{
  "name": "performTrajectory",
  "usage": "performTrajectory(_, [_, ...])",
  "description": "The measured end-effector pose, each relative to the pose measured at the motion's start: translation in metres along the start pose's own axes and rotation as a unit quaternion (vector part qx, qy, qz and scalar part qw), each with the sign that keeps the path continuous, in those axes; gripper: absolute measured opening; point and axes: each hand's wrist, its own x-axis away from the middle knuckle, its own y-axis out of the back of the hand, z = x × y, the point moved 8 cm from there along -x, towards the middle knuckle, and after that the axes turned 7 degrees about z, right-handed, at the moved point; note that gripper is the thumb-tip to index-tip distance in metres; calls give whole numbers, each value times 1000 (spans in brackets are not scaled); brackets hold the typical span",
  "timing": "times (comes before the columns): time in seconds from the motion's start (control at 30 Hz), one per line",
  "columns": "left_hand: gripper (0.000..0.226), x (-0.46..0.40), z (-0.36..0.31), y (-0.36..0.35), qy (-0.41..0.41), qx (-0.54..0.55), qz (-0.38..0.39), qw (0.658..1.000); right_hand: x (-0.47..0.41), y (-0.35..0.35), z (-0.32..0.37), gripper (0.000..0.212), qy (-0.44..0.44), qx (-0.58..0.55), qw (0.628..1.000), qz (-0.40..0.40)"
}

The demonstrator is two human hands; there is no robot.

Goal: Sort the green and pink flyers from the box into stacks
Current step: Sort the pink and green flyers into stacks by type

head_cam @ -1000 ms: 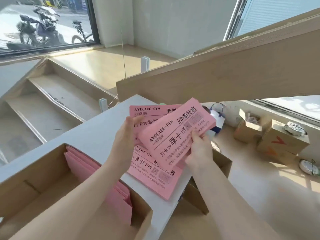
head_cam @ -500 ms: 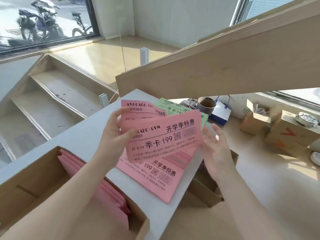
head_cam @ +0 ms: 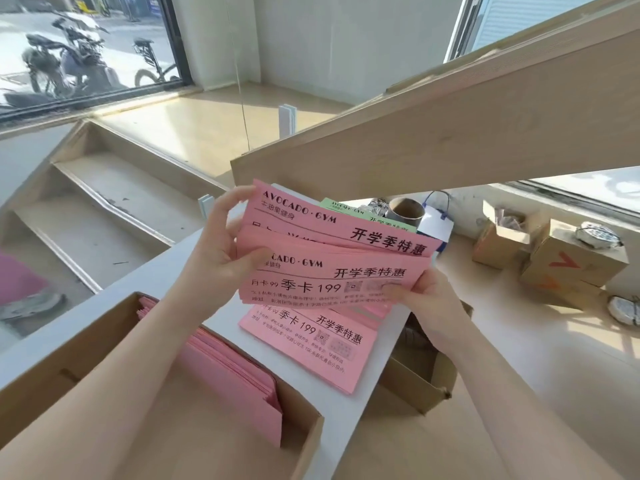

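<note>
Gripping a bundle of pink flyers [head_cam: 332, 271] above the white desk [head_cam: 166, 271], the left hand [head_cam: 221, 251] is clamping its left edge while the right hand [head_cam: 426, 296] is pinching the lower right corner. Under the hands a pink stack [head_cam: 311, 344] is lying; beyond them, green flyers [head_cam: 341, 206]. Near the left forearm, the box [head_cam: 69, 341] is holding more pink sheets [head_cam: 225, 362].

Bright daylight floods in through the large dark-framed window [head_cam: 86, 50] at upper left and the panes at right, washing out the pale wooden floor [head_cam: 519, 327] at lower right. Shadows are soft. Wide-angle distortion bends lines near the edges; fine print blurs slightly.
</note>
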Motion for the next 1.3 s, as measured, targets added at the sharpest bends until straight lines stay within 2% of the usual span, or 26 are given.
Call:
performTrajectory(0.07, [79,2,17,8,40,2,-7,999,12,-3,-3,39,6,3,1000,-25])
performTrajectory(0.13, [69,2,40,14,96,-66,12,993,21,-10,-21,37,-8,14,999,-37])
performTrajectory(0.23, [44,0,75,17,177,-218,76,957,32,-17,-62,36,-54,30,996,-68])
performTrajectory(0.33, [27,1,107,14,249,-262,147,921,41,-19,-89,33,-85,27,990,-108])
performTrajectory(0.53, [32,9,137,5,317,-337,224,858,48,-21,-105,29,-103,40,988,-105])
performTrajectory(0.67, [35,9,147,10,356,-304,209,858,46,-23,-106,27,-107,37,988,-101])
performTrajectory(0.8, [14,7,151,6,371,-288,210,858,42,-27,-107,25,-112,-2,986,-120])
performTrajectory(0.9, [6,1,149,10,358,-237,177,886,42,-26,-104,21,-102,-30,984,-144])
performTrajectory(0.97, [8,-6,142,16,336,-177,135,915,41,-23,-101,22,-91,-33,983,-155])
performTrajectory(1.03, [15,-9,141,17,336,-125,115,926,39,-24,-102,22,-92,-29,984,-149])
performTrajectory(1.2, [29,9,166,6,421,-156,193,872,34,-33,-118,24,-126,-9,984,-127])
performTrajectory(1.3, [30,3,166,12,414,-165,161,880,33,-33,-116,22,-123,1,983,-139])
